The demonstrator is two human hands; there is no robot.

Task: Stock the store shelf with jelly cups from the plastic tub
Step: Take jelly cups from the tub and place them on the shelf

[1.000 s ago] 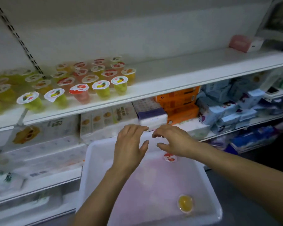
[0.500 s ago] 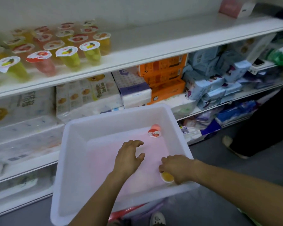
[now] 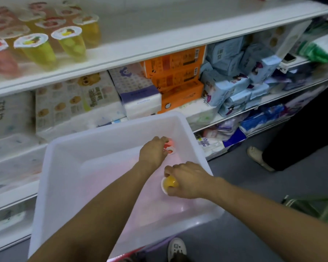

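Note:
Both my hands are inside the white plastic tub (image 3: 51,186). My left hand (image 3: 153,152) curls its fingers round a red jelly cup (image 3: 170,148) lying on its side near the tub's far right corner. My right hand (image 3: 187,180) grips a yellow jelly cup (image 3: 169,183) by the tub's right wall, the cup's bottom facing me. Several jelly cups (image 3: 68,40) with fruit-printed lids stand in rows at the left of the white shelf (image 3: 159,40) above.
The shelf below holds tissue packs (image 3: 134,87), orange boxes (image 3: 178,72) and blue packets (image 3: 235,76). Another person's dark legs and white shoe (image 3: 257,156) stand on the grey floor at the right. My own shoe (image 3: 176,248) shows under the tub.
The view dropped toward the tub. My left hand reached right onto the red cup, which lay free before. My right hand went down to the yellow cup and now holds it slightly raised.

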